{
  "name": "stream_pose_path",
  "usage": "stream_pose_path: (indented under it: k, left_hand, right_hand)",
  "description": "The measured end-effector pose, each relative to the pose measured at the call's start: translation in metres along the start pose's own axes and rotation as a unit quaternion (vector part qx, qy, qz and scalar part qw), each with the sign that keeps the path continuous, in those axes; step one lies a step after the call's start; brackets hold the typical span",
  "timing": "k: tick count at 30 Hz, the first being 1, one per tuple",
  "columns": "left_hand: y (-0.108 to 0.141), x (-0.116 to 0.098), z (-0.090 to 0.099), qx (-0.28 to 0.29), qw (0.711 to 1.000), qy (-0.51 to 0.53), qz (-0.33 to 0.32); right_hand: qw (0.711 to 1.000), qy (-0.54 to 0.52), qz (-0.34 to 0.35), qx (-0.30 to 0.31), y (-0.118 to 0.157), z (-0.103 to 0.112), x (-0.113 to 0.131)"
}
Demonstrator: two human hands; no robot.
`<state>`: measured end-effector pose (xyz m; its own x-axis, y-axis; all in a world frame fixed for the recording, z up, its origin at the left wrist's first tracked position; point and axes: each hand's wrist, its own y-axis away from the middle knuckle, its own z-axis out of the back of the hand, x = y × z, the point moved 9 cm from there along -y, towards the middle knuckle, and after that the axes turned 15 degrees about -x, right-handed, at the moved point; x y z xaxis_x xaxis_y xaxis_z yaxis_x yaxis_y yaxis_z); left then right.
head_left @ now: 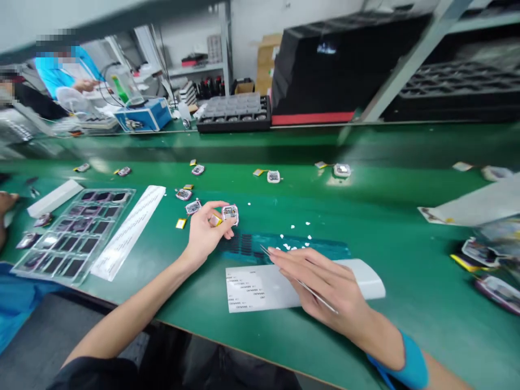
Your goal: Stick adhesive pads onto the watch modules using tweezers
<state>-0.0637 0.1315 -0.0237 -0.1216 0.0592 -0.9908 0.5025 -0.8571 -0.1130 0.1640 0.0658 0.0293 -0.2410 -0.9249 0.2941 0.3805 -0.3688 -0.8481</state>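
My left hand [205,230] pinches a small smartwatch case [230,213] whose inner electronics show, with a little yellow-edged battery [215,220] by the fingers. In my right hand [325,276] is a pair of metal tweezers [317,297]. Their tips hover near a blue translucent sheet [333,248] bearing rows of dark strips; whether they hold anything is too small to tell. Below that sheet lies a white sticker sheet [247,290] with small printed marks, partly under my right hand. Several white scraps [307,223] are scattered beyond the tweezers. A blue band circles my right wrist.
A clear tray [132,195] of dark screens and a second printed strip [122,238] lie at left. Several open watch cases [273,176] with batteries line the green bench [195,309]. Black trays [317,70] are stacked behind. A co-worker's hand [7,201] shows at the left edge.
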Motion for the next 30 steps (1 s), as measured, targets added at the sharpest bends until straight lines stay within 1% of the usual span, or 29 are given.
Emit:
stream_pose_path:
  k: [3, 5, 8, 11, 13, 16, 20, 23, 25, 27, 28, 29, 30]
  left_hand:
    - [-0.013, 0.01, 0.004, -0.01, 0.999, -0.027, -0.023]
    - [-0.019, 0.017, 0.004, -0.011, 0.999, -0.031, -0.033]
    - [-0.024, 0.02, 0.004, -0.007, 0.996, -0.05, -0.07]
    - [-0.027, 0.013, 0.007, -0.012, 0.986, -0.1, -0.136]
    - [-0.026, 0.005, 0.007, -0.014, 0.972, -0.146, -0.185]
    - [-0.019, -0.003, 0.003, -0.009, 0.946, -0.209, -0.246]
    - [-0.005, -0.013, -0.007, -0.017, 0.917, -0.256, -0.307]
    - [-0.001, -0.032, -0.009, -0.043, 0.901, -0.264, -0.342]
    - [0.001, -0.054, 0.001, -0.079, 0.892, -0.262, -0.361]
    - [0.014, -0.076, 0.025, -0.135, 0.881, -0.259, -0.372]
    - [0.03, -0.083, 0.041, -0.171, 0.875, -0.258, -0.372]
    - [0.052, -0.085, 0.056, -0.206, 0.868, -0.258, -0.37]
    - [0.08, -0.08, 0.07, -0.238, 0.862, -0.258, -0.366]
  right_hand:
    - [1.0, 0.008, 0.03, -0.006, -0.002, -0.002, 0.002]
    - [0.999, 0.017, 0.038, -0.019, -0.004, -0.002, 0.001]
    - [0.998, 0.033, 0.047, -0.038, -0.007, 0.0, -0.002]
    - [0.996, 0.051, 0.063, -0.045, -0.01, 0.001, 0.0]
    - [0.994, 0.06, 0.082, -0.048, -0.012, 0.003, 0.004]
    - [0.99, 0.071, 0.109, -0.048, -0.014, 0.005, 0.01]
    - [0.987, 0.082, 0.129, -0.046, -0.014, 0.006, 0.013]
    - [0.985, 0.088, 0.141, -0.047, -0.014, 0.005, 0.013]
    - [0.983, 0.09, 0.154, -0.054, -0.016, 0.007, 0.015]
    - [0.98, 0.087, 0.17, -0.06, -0.018, 0.011, 0.018]
    - [0.979, 0.084, 0.177, -0.06, -0.019, 0.013, 0.019]
    - [0.978, 0.078, 0.186, -0.058, -0.02, 0.015, 0.021]
    - [0.977, 0.078, 0.193, -0.045, -0.02, 0.014, 0.021]
